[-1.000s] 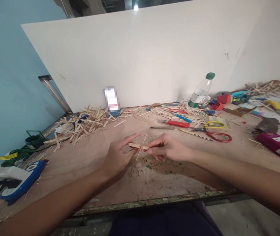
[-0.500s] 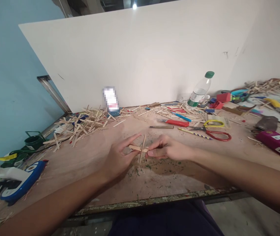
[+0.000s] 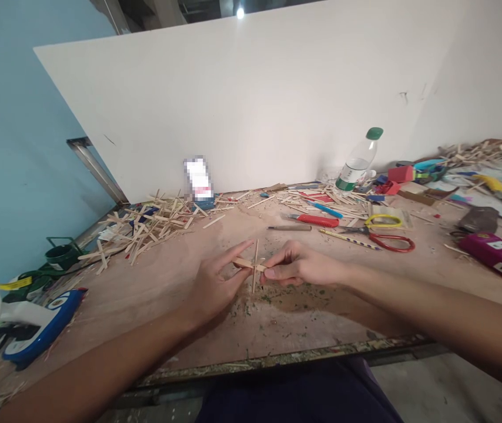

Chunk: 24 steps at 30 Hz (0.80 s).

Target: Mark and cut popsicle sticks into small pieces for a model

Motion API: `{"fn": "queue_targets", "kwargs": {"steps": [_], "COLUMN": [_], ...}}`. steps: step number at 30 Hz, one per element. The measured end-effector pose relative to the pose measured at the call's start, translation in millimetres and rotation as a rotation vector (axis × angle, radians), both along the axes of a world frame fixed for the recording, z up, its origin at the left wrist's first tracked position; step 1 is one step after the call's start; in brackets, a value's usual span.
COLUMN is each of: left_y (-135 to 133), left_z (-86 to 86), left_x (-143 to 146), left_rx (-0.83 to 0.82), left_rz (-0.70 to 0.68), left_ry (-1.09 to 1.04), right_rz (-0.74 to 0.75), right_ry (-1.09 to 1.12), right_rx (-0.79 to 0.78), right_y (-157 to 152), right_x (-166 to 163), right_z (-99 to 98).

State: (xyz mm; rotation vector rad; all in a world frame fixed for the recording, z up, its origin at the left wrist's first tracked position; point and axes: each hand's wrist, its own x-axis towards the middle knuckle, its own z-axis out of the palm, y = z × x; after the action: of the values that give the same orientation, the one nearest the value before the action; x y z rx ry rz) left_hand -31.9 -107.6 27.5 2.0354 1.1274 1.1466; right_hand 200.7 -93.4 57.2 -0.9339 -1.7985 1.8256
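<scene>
Nearest me, one dark-clad lap (image 3: 295, 393) below the edge of the wooden tabletop (image 3: 220, 343). Green bits (image 3: 269, 299), scattered, on the wood. Above them, midway across my view, two wooden sticks crossed: one flat stick (image 3: 243, 263), lying crosswise, and one thin stick (image 3: 254, 282), running away from me. Right hand (image 3: 299, 264): thumb and fingers pinched on the flat stick's right end. Left hand (image 3: 216, 281): forefinger and thumb spread, the flat stick's left end between them; whether it grips, I cannot tell. Beyond the right hand: one pencil (image 3: 350, 239), one pair of scissors (image 3: 368, 231), one red cutter (image 3: 319, 221). Farther left, one stick pile (image 3: 151, 226). Farthest along the tabletop: one leaning bottle (image 3: 357, 167), one phone (image 3: 198, 179), screen blurred. Behind all, one white board (image 3: 255, 106).
</scene>
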Motion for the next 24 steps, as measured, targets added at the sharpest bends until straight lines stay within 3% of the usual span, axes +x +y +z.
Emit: {"fn": "queue_targets", "kwargs": {"steps": [13,24], "left_y": [17.4,16.5], "left_z": [5.2,9.7], "left_x": [-9.3,-6.8], "left_rx": [0.143,-0.012], "left_rz": [-0.09,0.031], "left_ry": [0.073,-0.032], "right_rz": [-0.1,-0.196], "right_ry": [-0.092,-0.098], "right_rx": [0.187,0.294], "right_y": [12.6,18.3], "right_x": [5.6,7.2], "right_z": [2.0,1.6]}}
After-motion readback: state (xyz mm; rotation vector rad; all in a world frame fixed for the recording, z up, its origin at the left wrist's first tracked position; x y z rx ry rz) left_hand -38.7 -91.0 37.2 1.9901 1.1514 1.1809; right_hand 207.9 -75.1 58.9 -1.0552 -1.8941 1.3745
